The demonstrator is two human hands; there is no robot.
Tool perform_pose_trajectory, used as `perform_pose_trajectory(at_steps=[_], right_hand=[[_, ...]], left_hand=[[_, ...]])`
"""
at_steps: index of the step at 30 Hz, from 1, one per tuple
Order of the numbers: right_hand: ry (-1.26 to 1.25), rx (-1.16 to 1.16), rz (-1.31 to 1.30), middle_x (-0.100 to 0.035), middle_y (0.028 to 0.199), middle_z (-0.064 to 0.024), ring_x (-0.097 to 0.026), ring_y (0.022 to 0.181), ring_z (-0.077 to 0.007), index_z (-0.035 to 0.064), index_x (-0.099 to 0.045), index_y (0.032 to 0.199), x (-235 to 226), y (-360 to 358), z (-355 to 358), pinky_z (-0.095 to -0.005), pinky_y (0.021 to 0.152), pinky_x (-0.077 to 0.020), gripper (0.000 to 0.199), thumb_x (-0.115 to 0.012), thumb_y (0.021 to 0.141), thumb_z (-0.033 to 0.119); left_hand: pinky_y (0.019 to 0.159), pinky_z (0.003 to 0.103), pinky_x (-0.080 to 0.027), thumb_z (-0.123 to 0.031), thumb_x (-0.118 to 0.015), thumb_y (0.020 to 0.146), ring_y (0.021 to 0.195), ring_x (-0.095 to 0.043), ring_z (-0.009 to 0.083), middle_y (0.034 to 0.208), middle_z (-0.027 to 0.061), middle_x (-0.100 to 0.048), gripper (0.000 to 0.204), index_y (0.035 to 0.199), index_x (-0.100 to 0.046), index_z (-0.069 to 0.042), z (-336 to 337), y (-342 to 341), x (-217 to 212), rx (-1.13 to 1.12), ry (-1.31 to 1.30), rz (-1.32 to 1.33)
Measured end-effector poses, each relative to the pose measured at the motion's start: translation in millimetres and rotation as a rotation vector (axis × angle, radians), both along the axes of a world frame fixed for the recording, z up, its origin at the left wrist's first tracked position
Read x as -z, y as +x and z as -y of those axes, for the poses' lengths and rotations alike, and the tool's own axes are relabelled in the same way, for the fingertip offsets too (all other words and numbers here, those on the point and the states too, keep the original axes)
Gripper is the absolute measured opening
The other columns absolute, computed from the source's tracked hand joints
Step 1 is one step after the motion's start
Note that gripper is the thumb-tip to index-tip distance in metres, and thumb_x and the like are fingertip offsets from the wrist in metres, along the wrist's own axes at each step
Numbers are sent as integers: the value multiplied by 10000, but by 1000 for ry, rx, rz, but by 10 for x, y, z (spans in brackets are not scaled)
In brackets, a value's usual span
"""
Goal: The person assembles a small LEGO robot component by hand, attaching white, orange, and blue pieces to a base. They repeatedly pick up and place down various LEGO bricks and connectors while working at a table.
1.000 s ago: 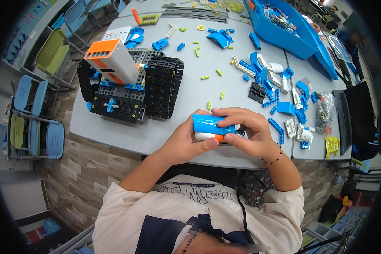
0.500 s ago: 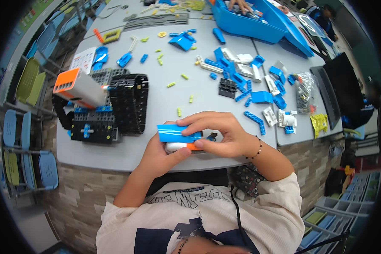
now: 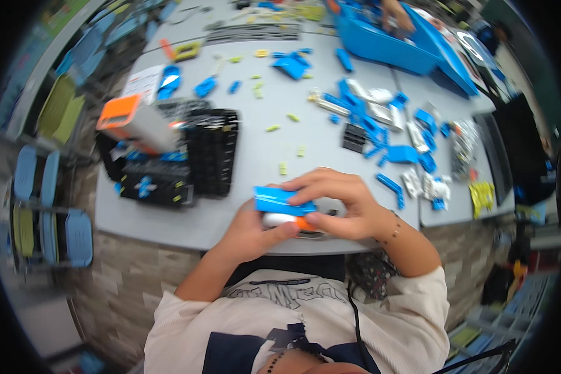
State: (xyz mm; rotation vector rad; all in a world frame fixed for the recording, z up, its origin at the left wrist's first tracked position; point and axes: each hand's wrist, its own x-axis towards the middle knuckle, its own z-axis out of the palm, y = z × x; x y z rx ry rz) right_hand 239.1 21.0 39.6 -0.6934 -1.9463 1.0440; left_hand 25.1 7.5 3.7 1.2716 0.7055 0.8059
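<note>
Both hands hold a small building-block assembly close to the table's near edge. It has a glossy blue panel (image 3: 271,199) on top, with a rounded white piece (image 3: 277,219) and an orange piece (image 3: 303,224) below. My left hand (image 3: 250,229) grips the left end, thumb along the near side. From the right, my right hand (image 3: 346,202) lays its fingers over the panel, its thumb by the orange piece. The assembly's underside is hidden. To the left stands a black tracked block model (image 3: 213,153) with a white and orange box (image 3: 142,128) on top.
Small yellow-green pegs (image 3: 283,169) lie beyond my hands. Loose blue and white parts, including a blue panel (image 3: 403,154), spread to the right near a clear bag (image 3: 464,149) and a yellow packet (image 3: 481,197). Another person's hand (image 3: 397,19) reaches into the blue bin (image 3: 380,51).
The whole view has shifted, so the table and its parts appear farther right, with some blur. Both hands keep their grip on the assembly. The other person's hand shows farther right over the bin.
</note>
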Motion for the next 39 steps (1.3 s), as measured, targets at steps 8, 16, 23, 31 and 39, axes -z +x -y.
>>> perform_pose_trajectory(at_steps=[8, 16, 23, 31, 39], right_hand=[[-150, 82, -66, -587, 1064, -138, -569, 1015, -232, 17, -654, 1009, -10, 9, 38, -341, 900, -445, 249, -677, 764, 54], [209, 646, 165, -559, 966, -86, -575, 880, -179, -8, -607, 899, 106, 383, -311, -303, 754, -477, 155, -679, 762, 0], [258, 741, 477, -568, 920, -116, -587, 857, -231, -13, -607, 857, 147, 360, -379, -310, 764, -470, 163, -687, 715, -12], [243, 782, 528, -558, 1000, -124, -587, 915, -263, 6, -611, 997, 68, 447, -339, -326, 809, -470, 294, -690, 714, -9], [165, 1006, 815, -550, 1115, -157, -509, 1101, -334, 18, -604, 1045, 41, 1025, 53, -367, 957, -393, 354, -623, 695, -29]], left_hand=[[782, 283, -510, -324, -745, 828, 927, -593, 126, 1049, 95, -603, 550, 1194, -490, -1, 3, -4, -16, 14, -47, 22], [793, 267, -529, -291, -700, 868, 966, -577, 118, 1081, 82, -546, 488, 1229, -476, -51, -18, -60, -74, 56, -171, 138], [813, 229, -492, -336, -683, 880, 923, -528, 94, 965, 30, -455, 530, 1260, -454, -47, -14, -105, -45, 94, -105, 104], [844, 278, -523, -357, -670, 883, 982, -535, 120, 1005, 51, -469, 551, 1253, -442, -19, -4, -117, -39, 109, -141, 155], [797, 215, -391, -278, -657, 899, 884, -437, 64, 981, -1, -425, 521, 1299, -416, -48, 11, -116, -27, 127, -214, 221]])
